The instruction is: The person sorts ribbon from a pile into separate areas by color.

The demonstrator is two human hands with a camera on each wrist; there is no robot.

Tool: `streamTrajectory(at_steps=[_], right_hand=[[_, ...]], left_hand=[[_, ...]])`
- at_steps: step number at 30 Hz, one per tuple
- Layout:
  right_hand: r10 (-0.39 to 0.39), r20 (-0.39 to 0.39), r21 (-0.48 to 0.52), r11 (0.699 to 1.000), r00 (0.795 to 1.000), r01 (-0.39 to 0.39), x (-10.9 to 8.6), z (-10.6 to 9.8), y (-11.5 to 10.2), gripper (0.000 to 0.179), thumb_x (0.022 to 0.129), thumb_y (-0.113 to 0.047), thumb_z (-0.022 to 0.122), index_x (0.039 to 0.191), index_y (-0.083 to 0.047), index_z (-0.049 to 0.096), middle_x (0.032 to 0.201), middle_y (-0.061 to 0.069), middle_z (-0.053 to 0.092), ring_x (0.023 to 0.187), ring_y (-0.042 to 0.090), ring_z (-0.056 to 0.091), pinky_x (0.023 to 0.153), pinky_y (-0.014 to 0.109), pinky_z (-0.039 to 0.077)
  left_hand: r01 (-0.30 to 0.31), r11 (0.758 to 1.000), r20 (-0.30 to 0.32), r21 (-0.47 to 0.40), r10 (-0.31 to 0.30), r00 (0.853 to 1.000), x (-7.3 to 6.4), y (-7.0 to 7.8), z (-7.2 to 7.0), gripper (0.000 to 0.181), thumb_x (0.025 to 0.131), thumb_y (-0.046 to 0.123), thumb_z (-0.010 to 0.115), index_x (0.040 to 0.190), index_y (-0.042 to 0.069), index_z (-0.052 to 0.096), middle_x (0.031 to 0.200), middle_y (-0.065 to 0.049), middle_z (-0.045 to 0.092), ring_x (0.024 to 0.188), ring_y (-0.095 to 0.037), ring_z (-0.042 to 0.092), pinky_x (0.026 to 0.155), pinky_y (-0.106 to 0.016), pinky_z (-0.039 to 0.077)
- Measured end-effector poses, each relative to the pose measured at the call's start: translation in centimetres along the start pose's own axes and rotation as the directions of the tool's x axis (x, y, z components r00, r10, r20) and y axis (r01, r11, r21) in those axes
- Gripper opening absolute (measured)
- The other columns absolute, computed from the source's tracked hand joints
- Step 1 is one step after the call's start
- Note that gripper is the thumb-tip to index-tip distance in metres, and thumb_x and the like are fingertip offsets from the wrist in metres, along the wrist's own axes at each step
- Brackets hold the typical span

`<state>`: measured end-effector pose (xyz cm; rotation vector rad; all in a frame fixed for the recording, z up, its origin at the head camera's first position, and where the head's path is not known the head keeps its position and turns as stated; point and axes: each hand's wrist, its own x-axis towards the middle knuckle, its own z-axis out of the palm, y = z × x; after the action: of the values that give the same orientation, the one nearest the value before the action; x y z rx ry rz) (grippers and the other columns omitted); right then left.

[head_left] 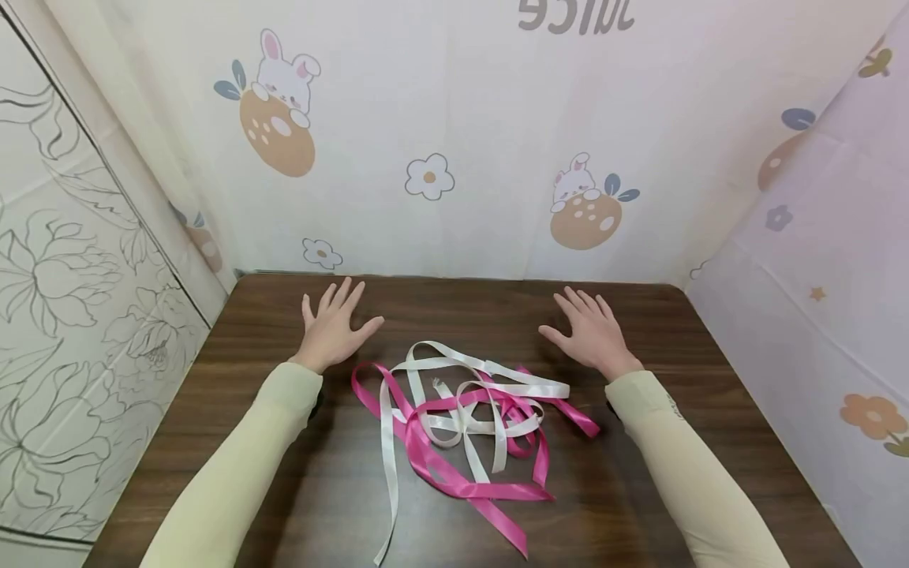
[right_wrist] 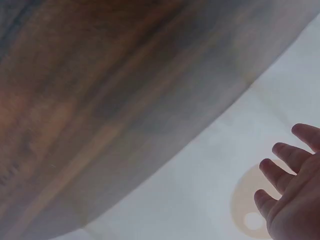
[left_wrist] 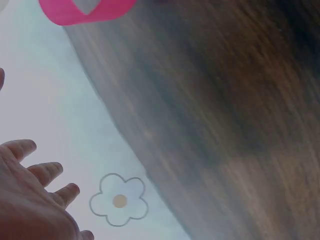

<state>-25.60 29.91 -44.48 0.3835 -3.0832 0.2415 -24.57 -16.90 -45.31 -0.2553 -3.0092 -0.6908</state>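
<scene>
A loose tangle of satin ribbon lies mid-table, a pink ribbon (head_left: 440,472) looped through a white ribbon (head_left: 388,450). To the left of it and farther back, my left hand (head_left: 332,331) has its fingers spread and holds nothing. My right hand (head_left: 591,335) is spread in the same way on the other side, behind the ribbons' right end. Neither hand touches the ribbons. In the left wrist view a pink ribbon loop (left_wrist: 90,16) shows at the top edge, apart from the left fingers (left_wrist: 46,172). Only table, cloth and the right fingers (right_wrist: 275,175) appear in the right wrist view.
The dark wooden table (head_left: 213,442) ends at a pale printed cloth (head_left: 483,221) hanging behind it. Another cloth (head_left: 802,315) hangs along the right edge. On the left stands a white panel (head_left: 64,315) with line-drawn flowers.
</scene>
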Motion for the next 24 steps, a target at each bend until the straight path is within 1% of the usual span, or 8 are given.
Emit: streamTrajectory(at_steps=[5,10,13,19,24], right_hand=[[-0.041,0.024,-0.001,0.999,0.999,0.041,0.2,-1.2,-1.5,0.084,0.099,-0.062,0.055,0.159,-0.006,0.038,0.168,0.022,0.03,0.155,0.043,0.027,0.129,0.061,0.01],[-0.062,0.051,0.045,0.997,0.997,0.06,0.3,-2.0,-2.9,0.077,0.101,-0.056,0.057,0.156,-0.005,0.042,0.165,0.022,0.035,0.154,0.043,0.031,0.128,0.063,0.013],[-0.084,0.051,0.069,0.994,0.995,0.08,0.4,-2.2,-3.7,0.074,0.101,-0.055,0.058,0.155,-0.005,0.045,0.164,0.022,0.037,0.154,0.04,0.033,0.128,0.062,0.014],[-0.133,0.032,0.092,0.987,0.991,0.129,0.6,-2.5,-5.6,0.07,0.1,-0.052,0.061,0.151,-0.005,0.05,0.162,0.019,0.043,0.152,0.037,0.038,0.127,0.061,0.018],[-0.164,0.025,0.108,0.981,0.986,0.16,0.7,-2.9,-7.1,0.066,0.1,-0.048,0.063,0.149,-0.004,0.053,0.159,0.019,0.048,0.15,0.037,0.042,0.126,0.061,0.021]], left_hand=[[-0.031,0.999,-0.004,0.009,0.031,1.0,0.2,0.7,-0.4,0.086,0.098,0.065,0.052,0.165,0.019,0.024,0.174,-0.011,0.019,0.16,-0.039,0.014,0.122,-0.071,-0.009],[-0.057,0.998,0.015,0.004,0.057,0.998,0.4,1.5,-0.5,0.084,0.098,0.063,0.054,0.164,0.019,0.027,0.172,-0.011,0.025,0.16,-0.039,0.017,0.123,-0.071,-0.004],[-0.066,0.998,0.028,0.001,0.066,0.997,0.6,2.0,-0.6,0.083,0.098,0.063,0.053,0.164,0.019,0.029,0.172,-0.01,0.027,0.16,-0.037,0.018,0.124,-0.07,-0.003],[-0.091,0.996,0.046,-0.016,0.092,0.995,0.6,3.2,-0.8,0.081,0.098,0.06,0.057,0.163,0.019,0.031,0.171,-0.011,0.029,0.16,-0.038,0.019,0.124,-0.07,-0.003],[-0.119,0.992,0.058,-0.039,0.121,0.991,0.5,4.1,-0.7,0.077,0.098,0.054,0.061,0.161,0.017,0.036,0.168,-0.012,0.035,0.158,-0.038,0.025,0.125,-0.069,0.005]])
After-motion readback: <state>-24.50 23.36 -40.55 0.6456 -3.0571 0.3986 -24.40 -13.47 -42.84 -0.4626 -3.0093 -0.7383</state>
